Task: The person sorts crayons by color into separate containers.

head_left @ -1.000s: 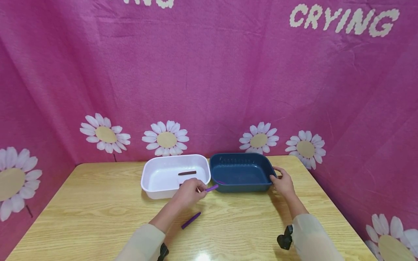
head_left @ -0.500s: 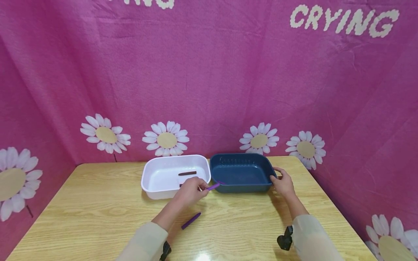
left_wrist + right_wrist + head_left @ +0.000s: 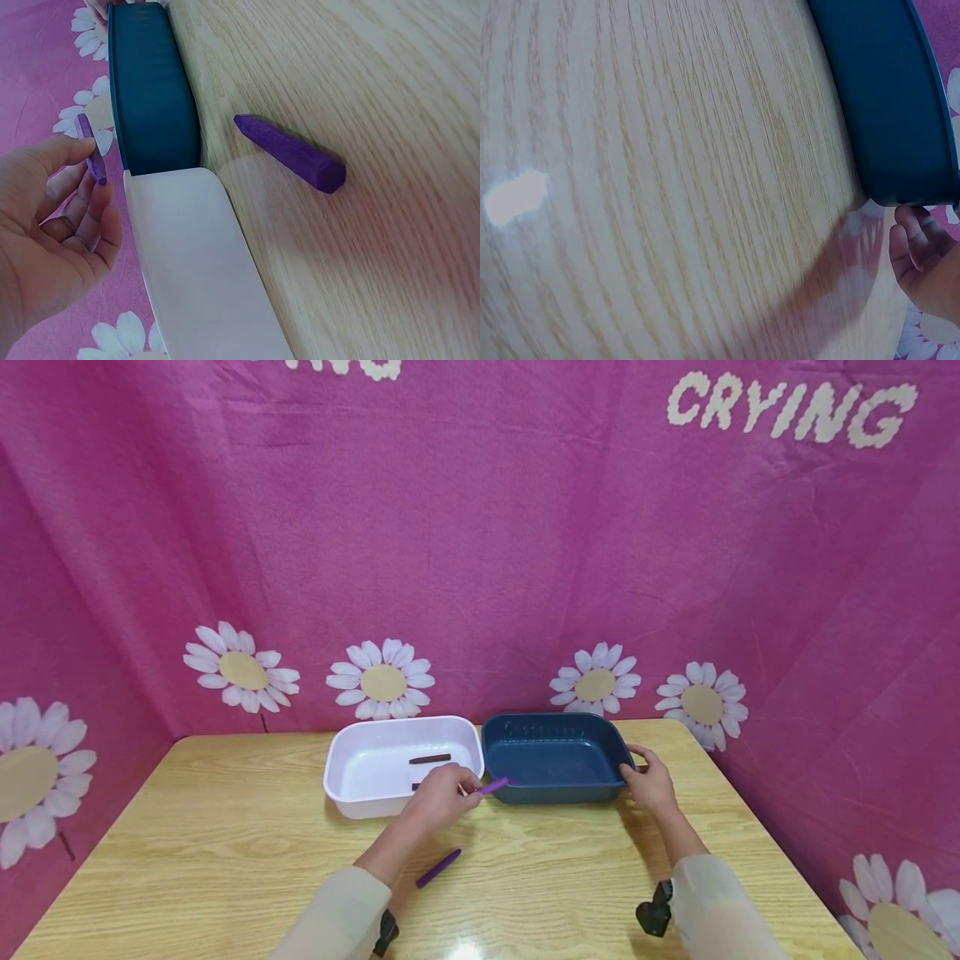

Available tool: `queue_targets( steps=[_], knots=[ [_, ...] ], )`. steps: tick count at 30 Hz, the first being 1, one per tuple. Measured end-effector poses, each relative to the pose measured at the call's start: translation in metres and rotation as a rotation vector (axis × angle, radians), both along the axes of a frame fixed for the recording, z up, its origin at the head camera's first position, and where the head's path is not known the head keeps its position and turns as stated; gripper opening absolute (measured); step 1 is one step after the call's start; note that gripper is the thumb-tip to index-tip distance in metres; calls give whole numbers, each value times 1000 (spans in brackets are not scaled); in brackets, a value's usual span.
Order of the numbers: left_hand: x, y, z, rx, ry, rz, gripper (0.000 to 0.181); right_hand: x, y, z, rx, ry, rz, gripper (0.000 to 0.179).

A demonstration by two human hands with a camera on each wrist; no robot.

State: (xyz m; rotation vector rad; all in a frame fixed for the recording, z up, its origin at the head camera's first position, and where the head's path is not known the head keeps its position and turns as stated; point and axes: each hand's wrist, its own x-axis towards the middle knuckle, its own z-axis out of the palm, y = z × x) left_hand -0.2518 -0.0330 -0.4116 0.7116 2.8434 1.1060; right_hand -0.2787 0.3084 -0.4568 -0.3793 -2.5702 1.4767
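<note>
Between thumb and fingers, my left hand (image 3: 438, 797) pinches a purple crayon (image 3: 492, 786), which points right and overlaps the near left corner of the dark blue bin (image 3: 562, 793). In the left wrist view the same crayon (image 3: 91, 150) stands tilted at the fingertips. My right hand (image 3: 651, 779) grips the right end of the blue bin, thumb at the rim. A second purple crayon (image 3: 438, 867) lies on the table in front of the bins. Inside the white bin (image 3: 367, 807) rests a brown crayon (image 3: 430, 759); another dark one is mostly hidden behind my left hand.
Both bins stand side by side at the back of the wooden table (image 3: 225, 843), their ends meeting. Close behind them hangs a pink cloth (image 3: 480, 568) with printed daisies, which also runs along both sides.
My left hand has shifted slightly right and up with its crayon, bringing the tip over the blue bin's near left rim. The right hand and both bins have stayed put.
</note>
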Motion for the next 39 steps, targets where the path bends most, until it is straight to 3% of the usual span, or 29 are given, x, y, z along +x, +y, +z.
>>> queue_targets(
  steps=[10, 25, 33, 39],
  knots=[
    [-5, 3, -3, -18, -3, 18, 12, 0, 0, -2, -2, -2, 2, 46],
    [-17, 14, -2, -33, 85, 1, 10, 0, -1, 1, -11, -4, -7, 46],
    [-25, 23, 4, -43, 0, 26, 12, 1, -1, 0, -3, -4, -8, 46],
    [-30, 30, 7, -39, 19, 26, 13, 2, -1, 1, 0, 3, -8, 46]
  ],
)
